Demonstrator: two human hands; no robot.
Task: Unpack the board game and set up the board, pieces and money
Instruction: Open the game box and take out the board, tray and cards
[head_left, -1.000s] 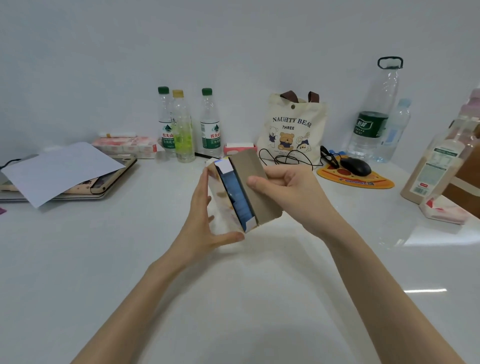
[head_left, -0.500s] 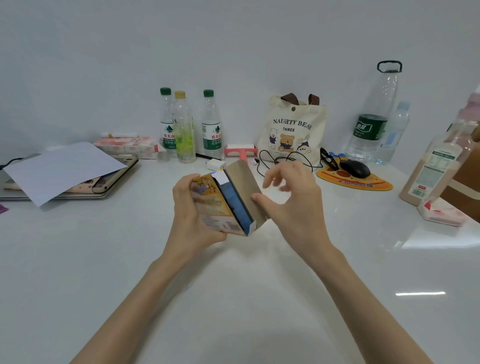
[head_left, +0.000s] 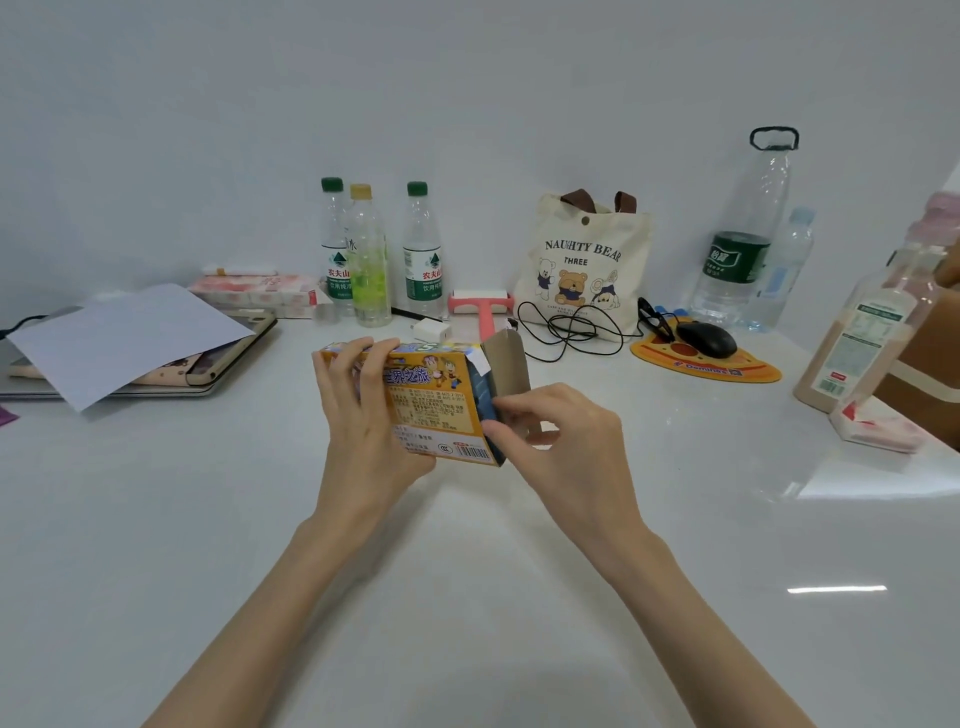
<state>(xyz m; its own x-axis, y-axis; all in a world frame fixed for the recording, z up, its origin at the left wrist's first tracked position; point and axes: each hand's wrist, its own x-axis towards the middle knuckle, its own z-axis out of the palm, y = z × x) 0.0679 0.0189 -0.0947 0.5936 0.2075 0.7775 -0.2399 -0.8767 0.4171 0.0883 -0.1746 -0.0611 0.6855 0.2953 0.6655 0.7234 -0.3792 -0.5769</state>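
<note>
gripping game box in left hand, right hand pinching flap

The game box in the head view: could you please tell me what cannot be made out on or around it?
All head view.
- Contents of the game box: only a blue edge shows; the flap and right hand cover the rest.
- Its small print: too small, partly under the left hand.
- Laptop: mostly hidden by the sheet of paper.
- Cardboard box: cut off by the right edge.

Printed cardboard box, glossy table
</note>
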